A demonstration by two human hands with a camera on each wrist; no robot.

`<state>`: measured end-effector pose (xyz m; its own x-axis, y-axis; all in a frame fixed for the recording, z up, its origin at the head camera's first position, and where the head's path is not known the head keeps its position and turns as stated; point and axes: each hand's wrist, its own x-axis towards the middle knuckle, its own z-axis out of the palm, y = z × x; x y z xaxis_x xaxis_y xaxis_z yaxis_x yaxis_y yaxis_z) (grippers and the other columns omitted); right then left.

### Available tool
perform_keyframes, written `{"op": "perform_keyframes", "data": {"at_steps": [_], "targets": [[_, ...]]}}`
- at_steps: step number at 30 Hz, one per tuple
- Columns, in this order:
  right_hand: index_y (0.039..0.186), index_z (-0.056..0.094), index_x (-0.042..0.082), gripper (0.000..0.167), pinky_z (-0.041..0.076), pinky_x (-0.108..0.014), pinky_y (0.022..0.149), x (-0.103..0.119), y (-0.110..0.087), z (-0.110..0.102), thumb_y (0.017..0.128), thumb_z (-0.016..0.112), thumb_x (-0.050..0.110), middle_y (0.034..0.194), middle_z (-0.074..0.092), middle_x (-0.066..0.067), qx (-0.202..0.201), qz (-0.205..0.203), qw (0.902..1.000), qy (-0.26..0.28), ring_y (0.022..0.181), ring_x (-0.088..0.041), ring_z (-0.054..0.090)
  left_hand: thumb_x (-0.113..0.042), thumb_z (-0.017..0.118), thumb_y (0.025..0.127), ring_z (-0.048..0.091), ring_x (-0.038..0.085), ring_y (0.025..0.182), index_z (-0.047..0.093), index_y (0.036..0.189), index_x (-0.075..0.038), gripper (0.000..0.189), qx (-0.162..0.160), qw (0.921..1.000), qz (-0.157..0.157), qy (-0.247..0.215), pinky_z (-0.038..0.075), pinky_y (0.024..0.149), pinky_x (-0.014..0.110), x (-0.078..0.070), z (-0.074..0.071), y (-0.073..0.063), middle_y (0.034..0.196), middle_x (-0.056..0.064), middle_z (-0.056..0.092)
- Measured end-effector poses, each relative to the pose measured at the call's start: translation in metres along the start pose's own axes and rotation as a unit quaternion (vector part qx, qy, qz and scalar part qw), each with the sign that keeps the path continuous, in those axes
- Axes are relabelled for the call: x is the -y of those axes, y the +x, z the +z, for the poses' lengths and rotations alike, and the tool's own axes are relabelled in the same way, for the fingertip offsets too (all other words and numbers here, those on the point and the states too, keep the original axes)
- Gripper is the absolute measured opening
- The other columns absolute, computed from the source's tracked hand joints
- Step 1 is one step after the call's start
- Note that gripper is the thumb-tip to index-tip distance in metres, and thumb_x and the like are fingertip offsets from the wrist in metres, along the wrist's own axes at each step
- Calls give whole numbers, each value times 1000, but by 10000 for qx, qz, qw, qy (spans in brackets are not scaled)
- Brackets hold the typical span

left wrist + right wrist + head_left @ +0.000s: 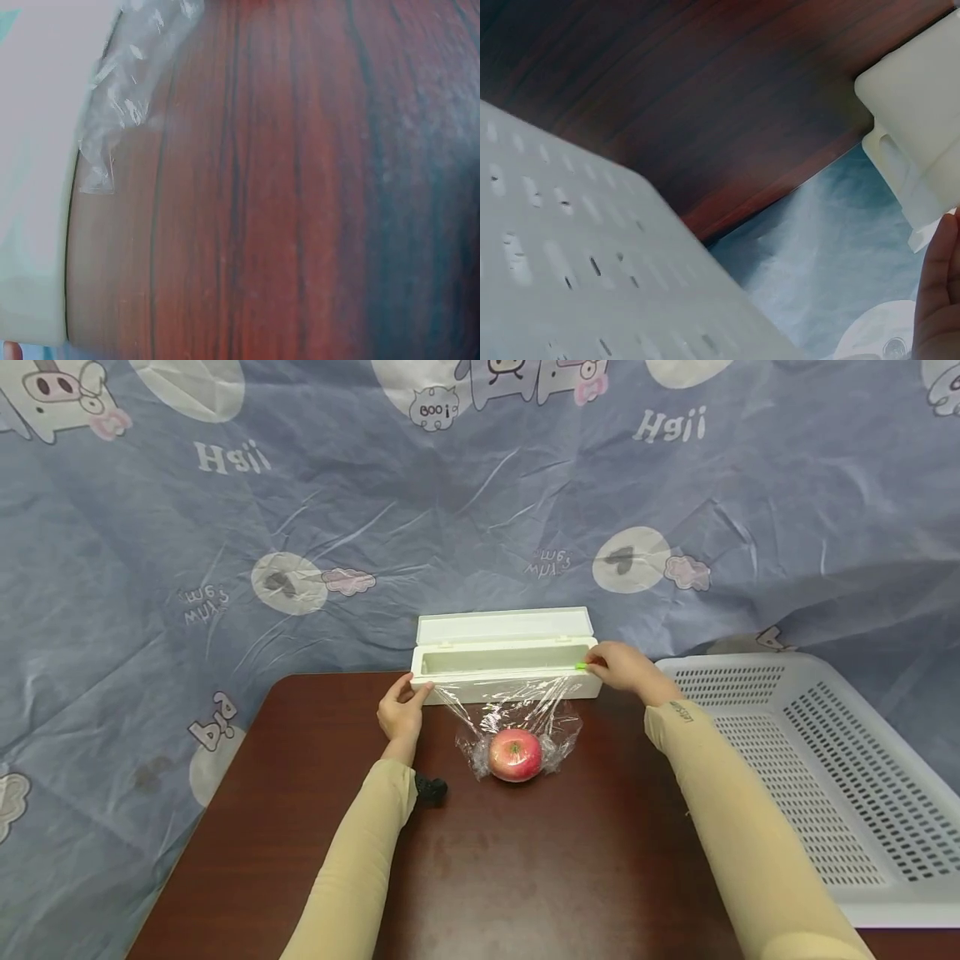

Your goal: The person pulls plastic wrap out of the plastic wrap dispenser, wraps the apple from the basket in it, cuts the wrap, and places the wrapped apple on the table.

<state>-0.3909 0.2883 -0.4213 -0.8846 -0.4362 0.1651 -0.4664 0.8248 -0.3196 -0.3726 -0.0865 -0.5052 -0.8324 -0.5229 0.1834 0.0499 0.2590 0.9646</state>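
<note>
A long white cling film dispenser (585, 690) stands at the table's back edge, its lid (504, 627) raised. My left hand (401, 717) grips its left end, thumb on the front top edge. At the right end, my right hand (626, 672) pinches a small bright green slider cutter (581, 666) on the front rim. Clear cling film (564, 739) hangs gathered from the front edge down to the table, bunched around a red apple (515, 755). The left wrist view shows the crumpled film (124, 97) beside the dispenser (34, 187).
A white perforated plastic basket (911, 914) stands to the right, beside my right forearm. The dark brown wooden table (487, 885) extends toward me. Behind it hangs a blue-grey printed cloth (465, 552). A small black object (431, 789) sits at my left cuff.
</note>
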Motion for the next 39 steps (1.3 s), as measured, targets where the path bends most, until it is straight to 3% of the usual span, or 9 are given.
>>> {"op": "perform_keyframes", "data": {"at_steps": [8, 22, 39], "targets": [[99, 65, -6, 15, 45, -47, 82, -5, -1, 1, 88, 62, 4, 93, 62, -18, -252, -248, 9994, -62, 87, -32, 58, -38, 85, 66, 64, 19, 90, 72, 109, -22, 48, -41, 10000, 6, -17, 47, 80, 37, -1, 0, 1, 103, 3, 69], [96, 65, -8, 14, 45, -47, 78, -16, -6, 5, 88, 62, 4, 90, 62, -20, -393, -146, 9981, 446, 84, -33, 58, -37, 85, 67, 64, 18, 91, 72, 109, -23, 47, -46, 10000, -1, 69, 46, 82, 37, 1, 0, 1, 103, 1, 69], [96, 65, -6, 14, 44, -45, 77, -28, -16, -3, 88, 62, 5, 89, 63, -18, -395, -40, 9974, 595, 83, -31, 57, -37, 85, 67, 63, 18, 91, 72, 108, -23, 46, -40, 10000, 17, 54, 46, 81, 36, 2, 2, 1, 101, 0, 69]]}}
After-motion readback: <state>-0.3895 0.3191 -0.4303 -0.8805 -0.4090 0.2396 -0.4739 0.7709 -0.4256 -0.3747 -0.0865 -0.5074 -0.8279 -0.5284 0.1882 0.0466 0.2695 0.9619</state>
